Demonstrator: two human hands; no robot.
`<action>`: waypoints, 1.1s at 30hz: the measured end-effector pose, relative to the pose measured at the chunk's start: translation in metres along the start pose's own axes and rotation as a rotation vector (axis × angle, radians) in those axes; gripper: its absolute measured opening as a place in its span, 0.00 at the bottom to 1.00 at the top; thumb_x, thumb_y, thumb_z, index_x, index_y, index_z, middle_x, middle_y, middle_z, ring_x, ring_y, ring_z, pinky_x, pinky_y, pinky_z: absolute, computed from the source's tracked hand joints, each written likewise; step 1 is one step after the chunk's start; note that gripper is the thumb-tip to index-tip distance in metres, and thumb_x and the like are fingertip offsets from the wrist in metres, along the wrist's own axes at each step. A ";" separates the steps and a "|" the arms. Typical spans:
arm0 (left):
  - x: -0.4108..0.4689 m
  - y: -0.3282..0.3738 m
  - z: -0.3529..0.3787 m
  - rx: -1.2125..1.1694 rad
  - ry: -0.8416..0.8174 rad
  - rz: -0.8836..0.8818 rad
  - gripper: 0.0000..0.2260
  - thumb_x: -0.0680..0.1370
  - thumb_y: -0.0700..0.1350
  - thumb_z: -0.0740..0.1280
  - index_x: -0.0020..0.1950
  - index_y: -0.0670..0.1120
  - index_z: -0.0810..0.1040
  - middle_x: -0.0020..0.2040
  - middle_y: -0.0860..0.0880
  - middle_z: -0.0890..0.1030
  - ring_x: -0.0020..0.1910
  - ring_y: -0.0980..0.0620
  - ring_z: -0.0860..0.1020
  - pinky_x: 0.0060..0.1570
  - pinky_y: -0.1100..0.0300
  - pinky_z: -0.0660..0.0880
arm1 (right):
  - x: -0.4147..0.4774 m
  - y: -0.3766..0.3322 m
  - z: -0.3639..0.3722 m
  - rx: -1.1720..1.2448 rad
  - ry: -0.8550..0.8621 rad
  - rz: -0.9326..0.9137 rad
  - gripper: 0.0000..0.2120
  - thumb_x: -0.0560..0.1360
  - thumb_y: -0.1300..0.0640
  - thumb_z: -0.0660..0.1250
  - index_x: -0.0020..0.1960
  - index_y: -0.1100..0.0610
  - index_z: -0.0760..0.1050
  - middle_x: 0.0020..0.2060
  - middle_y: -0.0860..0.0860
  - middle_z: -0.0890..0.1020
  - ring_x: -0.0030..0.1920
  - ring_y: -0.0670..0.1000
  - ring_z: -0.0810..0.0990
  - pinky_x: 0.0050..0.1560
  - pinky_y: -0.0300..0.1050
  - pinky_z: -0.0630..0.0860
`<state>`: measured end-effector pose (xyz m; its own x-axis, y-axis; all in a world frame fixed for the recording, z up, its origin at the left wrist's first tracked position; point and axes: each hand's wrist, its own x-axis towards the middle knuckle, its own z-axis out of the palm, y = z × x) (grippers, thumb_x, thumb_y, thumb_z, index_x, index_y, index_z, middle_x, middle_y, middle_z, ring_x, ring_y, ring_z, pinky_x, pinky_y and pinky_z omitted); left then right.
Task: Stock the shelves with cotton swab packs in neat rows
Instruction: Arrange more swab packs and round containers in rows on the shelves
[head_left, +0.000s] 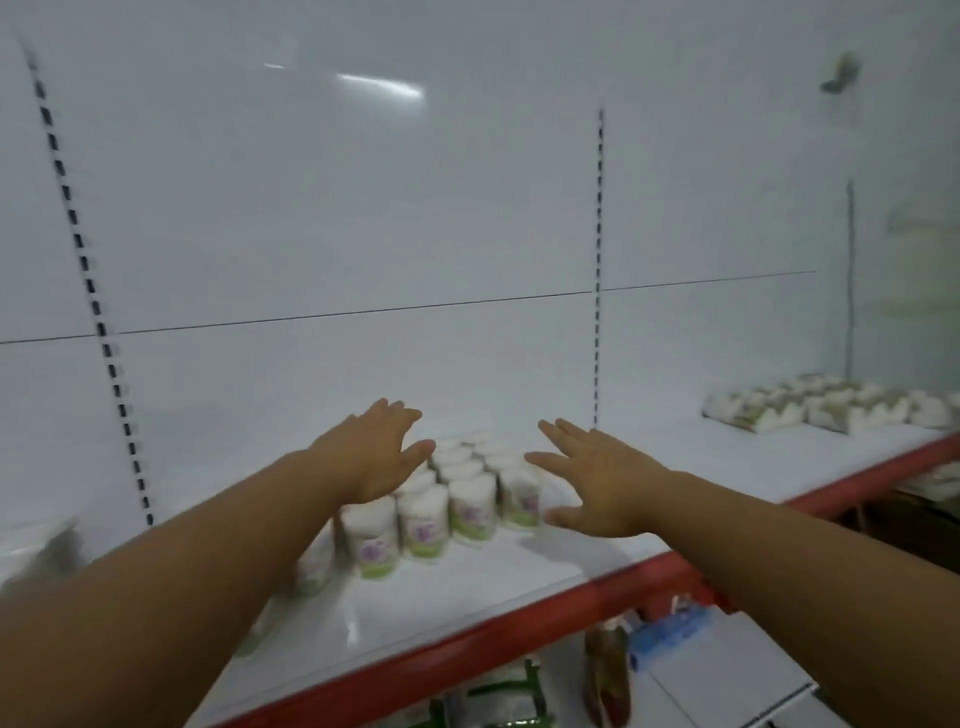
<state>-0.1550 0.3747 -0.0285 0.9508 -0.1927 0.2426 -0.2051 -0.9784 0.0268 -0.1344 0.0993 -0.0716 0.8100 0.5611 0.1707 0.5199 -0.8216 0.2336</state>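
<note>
White shelf (519, 587) held the cotton swab packs (470, 506) upright in rows (image blurred); left hand (371, 457) and right hand (602, 480) flanked the packs, fingers spread, grasping nothing.

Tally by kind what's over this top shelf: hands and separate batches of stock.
Hands: 2, left hand and right hand, both open.
Batches of round cotton swab packs: 1, single packs too blurred to count.
Batches of flat white packs: 1.
Unclear blurred thing at the left edge: 1.
Total: 5.
</note>
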 end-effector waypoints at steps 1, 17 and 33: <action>0.018 0.028 0.003 0.042 -0.012 0.042 0.27 0.82 0.58 0.50 0.78 0.49 0.53 0.79 0.48 0.54 0.77 0.50 0.53 0.73 0.53 0.52 | -0.019 0.020 0.003 -0.021 -0.024 0.005 0.36 0.77 0.35 0.55 0.78 0.47 0.45 0.77 0.51 0.38 0.77 0.51 0.38 0.75 0.50 0.41; 0.173 0.380 0.100 -0.030 -0.225 0.374 0.29 0.82 0.60 0.48 0.79 0.48 0.49 0.80 0.46 0.49 0.78 0.48 0.45 0.76 0.49 0.47 | -0.210 0.269 0.051 0.094 -0.129 0.433 0.33 0.78 0.41 0.58 0.78 0.49 0.50 0.78 0.52 0.47 0.77 0.53 0.44 0.75 0.54 0.49; 0.380 0.535 0.220 -0.339 -0.206 0.573 0.27 0.82 0.58 0.56 0.78 0.49 0.56 0.78 0.50 0.59 0.75 0.52 0.60 0.71 0.60 0.57 | -0.191 0.495 0.146 0.083 -0.171 0.628 0.32 0.77 0.39 0.59 0.76 0.48 0.55 0.77 0.52 0.55 0.76 0.55 0.54 0.74 0.54 0.55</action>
<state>0.1473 -0.2383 -0.1353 0.6891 -0.7145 0.1210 -0.7167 -0.6473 0.2593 0.0078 -0.4296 -0.1284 0.9945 -0.0465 0.0940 -0.0526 -0.9966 0.0629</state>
